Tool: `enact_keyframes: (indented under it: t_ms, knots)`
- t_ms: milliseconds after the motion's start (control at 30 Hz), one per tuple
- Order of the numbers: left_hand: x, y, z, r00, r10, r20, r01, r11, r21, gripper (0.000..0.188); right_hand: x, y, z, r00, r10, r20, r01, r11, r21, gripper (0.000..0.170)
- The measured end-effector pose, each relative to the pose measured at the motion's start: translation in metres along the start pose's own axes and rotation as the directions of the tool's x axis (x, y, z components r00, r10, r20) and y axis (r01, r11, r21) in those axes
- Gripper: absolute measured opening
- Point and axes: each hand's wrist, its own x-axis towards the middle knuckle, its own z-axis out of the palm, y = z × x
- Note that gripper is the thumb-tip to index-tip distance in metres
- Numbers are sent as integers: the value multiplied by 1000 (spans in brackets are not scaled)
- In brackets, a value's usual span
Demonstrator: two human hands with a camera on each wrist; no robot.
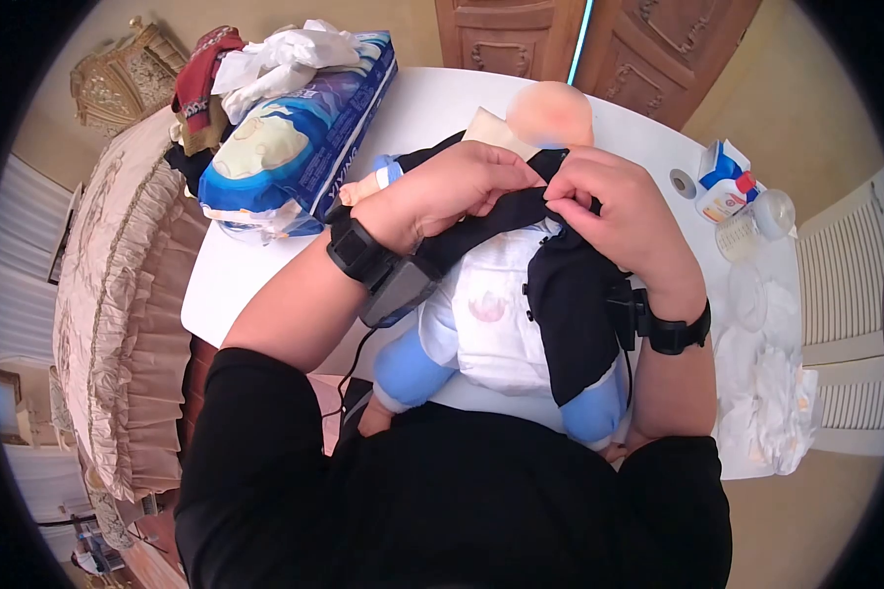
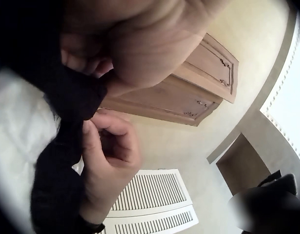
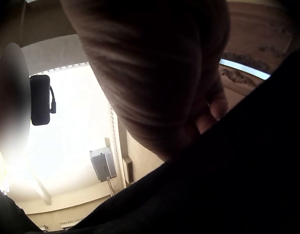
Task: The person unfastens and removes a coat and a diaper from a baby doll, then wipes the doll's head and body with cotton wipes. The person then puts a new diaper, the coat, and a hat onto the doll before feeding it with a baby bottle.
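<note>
A baby doll (image 1: 414, 365) with blue cloth legs lies on its back on the white table (image 1: 250, 285), feet toward the person. It wears a white diaper (image 1: 501, 344) with a faded print and a black buttoned garment (image 1: 575, 324), whose front panels are spread apart lower down. Over the doll's chest, my left hand (image 1: 467, 187) pinches the garment's edge between thumb and fingers. My right hand (image 1: 614, 211) pinches the facing edge right beside it. The left wrist view shows the right hand's thumb and forefinger (image 2: 108, 146) meeting on the dark cloth; dark fabric hides the right fingertips in the right wrist view.
A blue diaper pack (image 1: 300, 147) with white cloths (image 1: 285, 59) on top stands at the back left. At the right are a white bottle (image 1: 725, 199), a baby bottle (image 1: 742, 236), a tape roll (image 1: 682, 184) and crumpled white wipes or plastic (image 1: 771, 393). A ruffled bed (image 1: 118, 324) adjoins the left.
</note>
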Motion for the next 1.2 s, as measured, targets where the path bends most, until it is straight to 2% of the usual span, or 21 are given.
enact_keyframes:
  t_ms: [133,233,300,367,433,500,533,600,633,700,733,767,800,833,1033,1100,1167,1200]
  knots:
    - [-1,0,0,999,21,42,-19,999,-36,20,0,4,2,1000,-18,16,17,1000,18,8]
    - [-5,4,5,999,-14,31,12,998,68,20,0,5,3,1000,4,29,-5,999,36,8]
    - [-4,1,9,995,86,53,-95,974,204,24,0,7,4,999,21,35,-22,999,47,9]
    - [-3,1,8,995,76,63,-90,960,267,26,-1,10,3,994,75,74,-85,987,135,8]
    - [-5,5,10,995,66,71,-86,940,331,28,-2,10,-3,988,108,113,-124,981,148,8]
    - [-11,10,14,994,74,82,-105,859,500,30,-3,11,-8,979,141,150,-164,973,161,8]
    - [-13,11,16,994,72,84,-105,860,500,30,-4,13,-11,976,135,169,-165,971,172,9]
    - [-15,11,19,980,158,123,-201,752,628,26,-5,15,-15,973,134,187,-169,969,183,9]
    - [-14,10,19,979,157,126,-202,752,628,26,-5,16,-17,969,137,206,-175,968,181,9]
    - [-11,2,19,974,228,15,-183,740,647,22,-6,17,-18,964,140,224,-182,967,179,9]
    - [-9,-1,17,974,227,15,-183,740,647,22,-6,16,-18,965,131,229,-178,964,199,9]
    - [-6,-4,13,984,174,-20,-148,886,440,19,-6,16,-19,965,122,233,-175,960,219,9]
    - [-6,-1,14,993,113,-40,-103,973,205,16,-5,17,-19,965,123,231,-175,960,219,9]
    - [-15,8,16,995,59,-82,-50,993,108,12,-5,16,-19,971,97,217,-146,964,221,9]
    - [-11,-1,13,988,123,-92,-125,992,-21,10,-3,14,-14,984,80,159,-119,960,252,8]
    - [-10,-3,15,986,148,-78,-146,989,22,11,-3,13,-12,988,78,136,-111,961,254,8]
    - [-8,-5,16,983,170,-63,-166,984,65,11,-3,14,-7,998,58,23,-62,956,286,6]
    - [-7,-6,18,981,183,-59,-178,981,81,12,-4,15,-5,998,57,23,-61,956,286,6]
